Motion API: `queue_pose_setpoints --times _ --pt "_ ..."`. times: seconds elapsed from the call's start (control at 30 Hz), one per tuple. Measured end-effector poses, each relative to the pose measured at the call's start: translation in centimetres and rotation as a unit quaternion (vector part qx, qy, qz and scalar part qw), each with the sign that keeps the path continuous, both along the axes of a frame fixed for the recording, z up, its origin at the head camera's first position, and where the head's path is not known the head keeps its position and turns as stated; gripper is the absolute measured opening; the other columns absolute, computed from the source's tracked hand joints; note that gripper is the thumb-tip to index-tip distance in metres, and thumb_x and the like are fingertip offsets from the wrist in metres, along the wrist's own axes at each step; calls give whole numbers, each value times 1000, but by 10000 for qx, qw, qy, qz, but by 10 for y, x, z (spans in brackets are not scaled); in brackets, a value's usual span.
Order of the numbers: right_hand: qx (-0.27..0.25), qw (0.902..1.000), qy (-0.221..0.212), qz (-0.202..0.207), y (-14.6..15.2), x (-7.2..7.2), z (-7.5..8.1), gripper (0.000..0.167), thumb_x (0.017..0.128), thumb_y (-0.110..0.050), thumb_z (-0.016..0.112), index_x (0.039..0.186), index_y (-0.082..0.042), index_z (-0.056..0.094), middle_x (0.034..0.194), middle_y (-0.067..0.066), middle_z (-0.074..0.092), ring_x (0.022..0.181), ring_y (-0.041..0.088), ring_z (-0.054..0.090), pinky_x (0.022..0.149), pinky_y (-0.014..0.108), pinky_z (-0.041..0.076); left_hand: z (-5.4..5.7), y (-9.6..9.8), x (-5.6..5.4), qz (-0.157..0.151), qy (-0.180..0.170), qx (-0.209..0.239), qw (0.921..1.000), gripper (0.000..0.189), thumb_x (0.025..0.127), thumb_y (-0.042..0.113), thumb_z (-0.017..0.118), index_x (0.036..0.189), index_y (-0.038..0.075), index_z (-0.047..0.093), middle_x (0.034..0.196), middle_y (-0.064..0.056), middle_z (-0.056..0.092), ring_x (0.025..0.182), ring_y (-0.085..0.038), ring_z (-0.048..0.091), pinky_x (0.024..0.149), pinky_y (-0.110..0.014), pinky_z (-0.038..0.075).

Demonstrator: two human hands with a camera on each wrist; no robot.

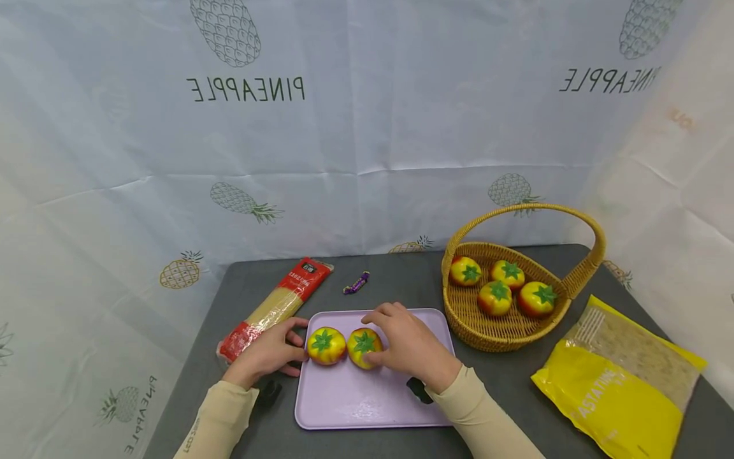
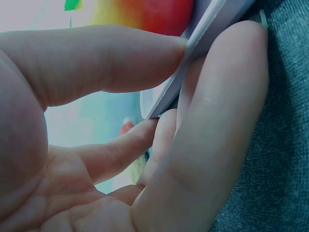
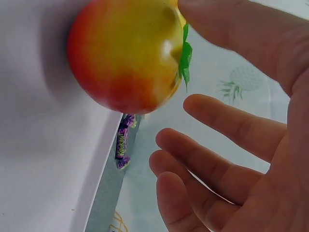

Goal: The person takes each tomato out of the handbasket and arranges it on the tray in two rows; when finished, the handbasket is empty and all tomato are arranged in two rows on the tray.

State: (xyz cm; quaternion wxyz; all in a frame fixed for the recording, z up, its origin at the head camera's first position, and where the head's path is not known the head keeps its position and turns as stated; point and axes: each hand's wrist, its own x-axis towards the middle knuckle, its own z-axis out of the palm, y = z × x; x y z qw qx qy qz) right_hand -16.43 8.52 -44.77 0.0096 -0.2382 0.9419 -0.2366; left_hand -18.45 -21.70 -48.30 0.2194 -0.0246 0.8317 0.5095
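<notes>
On a pale purple tray (image 1: 344, 408) sit two red-and-yellow, tomato-like fruits with green leafy tops, a left fruit (image 1: 326, 346) and a right fruit (image 1: 364, 348). My left hand (image 1: 274, 352) is at the tray's left edge; in the left wrist view its thumb (image 2: 145, 58) lies against the tray rim (image 2: 193, 48), with other fingers on the outer side. Over the right fruit is my right hand (image 1: 408, 344), thumb at its top. The right wrist view shows the other fingers (image 3: 217, 164) spread and apart from the fruit (image 3: 125, 53).
A wicker basket (image 1: 493, 341) with several similar fruits stands right of the tray. Yellow-packed pasta (image 1: 625, 382) lies at the right, a red-ended noodle packet (image 1: 278, 303) at the left. Behind the tray lies a purple-wrapped candy (image 1: 357, 282). A printed curtain (image 1: 355, 140) hangs behind the table.
</notes>
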Motion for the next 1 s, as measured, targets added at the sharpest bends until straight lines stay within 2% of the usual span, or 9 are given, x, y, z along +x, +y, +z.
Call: queue_pose_setpoints --times 0.2,0.47,0.7,1.0 --pt "4 9999 -92 112 -2 1 -2 59 80 -41 96 131 -18 75 133 3 70 124 24 64 109 46 60 1 0 -1 -49 -1 11 10000 69 87 4 82 150 6 55 108 -16 57 83 -26 72 68 -43 69" --pt "92 9998 -78 166 -2 -2 -9 55 81 -38 94 128 -18 75 129 2 71 117 20 64 104 43 61 0 -1 -1 -81 -7 -26 10000 68 88 4 83 150 7 56 107 -16 57 83 -26 71 68 -42 69" --pt "87 9996 -226 168 0 -4 -7 53 83 -38 93 128 -17 75 128 2 71 114 20 65 103 42 62 1 -1 -1 -214 43 -37 9998 71 88 4 82 152 4 52 108 -16 56 84 -25 71 68 -43 69" --pt "62 9994 -330 70 6 -5 -3 51 83 -35 93 127 -15 76 124 5 72 109 20 64 99 42 62 0 -1 -1 -168 67 -41 9998 70 87 3 82 151 4 53 107 -16 56 82 -25 72 67 -43 69"
